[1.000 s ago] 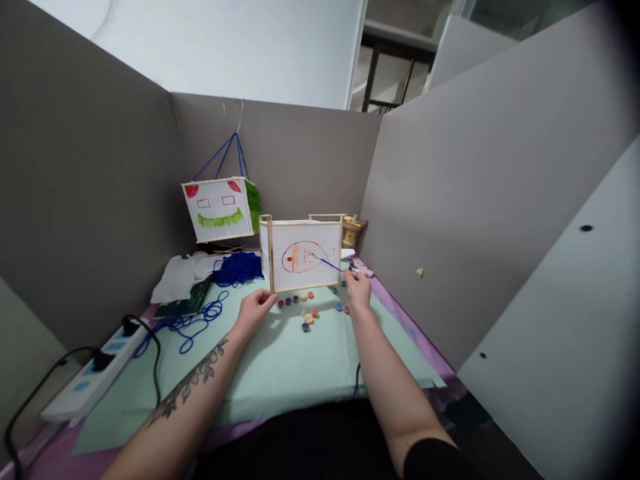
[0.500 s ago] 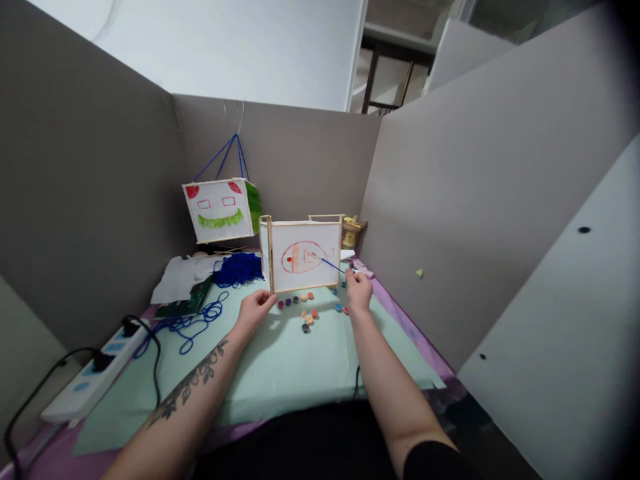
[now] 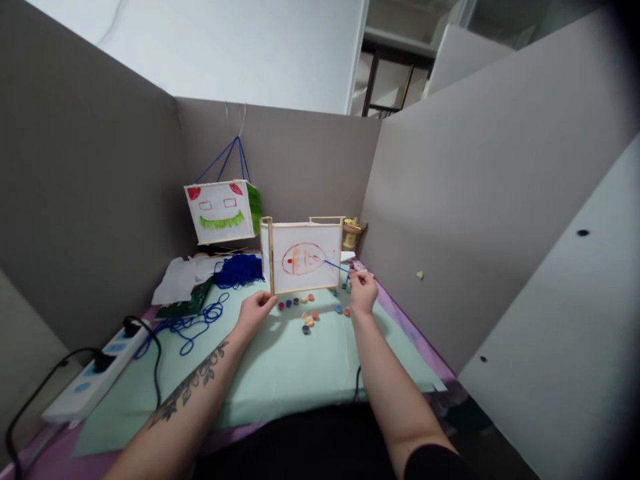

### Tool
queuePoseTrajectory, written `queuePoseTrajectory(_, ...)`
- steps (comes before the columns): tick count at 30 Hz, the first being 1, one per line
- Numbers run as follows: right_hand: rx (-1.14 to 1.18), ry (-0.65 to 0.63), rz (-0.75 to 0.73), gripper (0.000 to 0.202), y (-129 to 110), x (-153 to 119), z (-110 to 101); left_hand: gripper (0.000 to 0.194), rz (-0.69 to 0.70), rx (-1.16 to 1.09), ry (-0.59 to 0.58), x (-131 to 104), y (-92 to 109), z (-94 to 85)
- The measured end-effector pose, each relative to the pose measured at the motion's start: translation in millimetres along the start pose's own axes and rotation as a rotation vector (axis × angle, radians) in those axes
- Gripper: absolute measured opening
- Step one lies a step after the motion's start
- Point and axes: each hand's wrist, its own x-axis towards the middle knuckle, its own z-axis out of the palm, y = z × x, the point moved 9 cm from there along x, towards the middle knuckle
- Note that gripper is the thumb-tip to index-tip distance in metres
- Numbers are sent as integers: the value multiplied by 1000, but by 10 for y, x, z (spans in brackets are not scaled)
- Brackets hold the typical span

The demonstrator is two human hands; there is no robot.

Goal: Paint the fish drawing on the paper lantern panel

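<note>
A box-shaped paper lantern (image 3: pixel 305 287) with a thin wooden frame stands upright in front of me. Its white front panel carries a fish outlined in red, with an orange band and a red eye. My left hand (image 3: pixel 256 308) pinches the lantern's lower left corner post. In my right hand (image 3: pixel 363 292) is a thin blue paintbrush (image 3: pixel 336 265), its tip at the right part of the fish drawing. Whether the tip touches the paper I cannot tell. Small paint pots (image 3: pixel 306 329) in several colours sit on the table below the lantern.
A finished-looking lantern (image 3: pixel 220 210) with a painted face hangs at the back left on blue cords. Beneath it lie blue yarn (image 3: pixel 239 270), white paper (image 3: pixel 175 279) and a loose blue cord (image 3: pixel 187 327). A power strip (image 3: pixel 97 373) lies left. Grey partitions (image 3: pixel 450 180) enclose the table.
My right hand has moved slightly to the right with the paintbrush, and the brush tip has shifted right across the fish. My left hand keeps its hold on the lantern's corner.
</note>
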Motion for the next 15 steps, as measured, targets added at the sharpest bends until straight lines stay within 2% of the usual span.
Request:
queuePoseTrajectory(5, 322, -2, 33, 30, -61, -12, 38, 32, -5, 0, 13, -3, 3, -12)
queuePoseTrajectory(10, 658, -155, 181, 34, -109, 3, 154, 32, -21, -5, 2, -23, 22, 2)
queuePoseTrajectory(12, 654, -203, 127, 31, -242, -31, 108, 32, -19, -7, -2, -35, 44, 6)
queuePoseTrajectory(15, 456, -350, -89, 27, -571, -213, 58, 32, -25, -5, -8, -45, 64, 10)
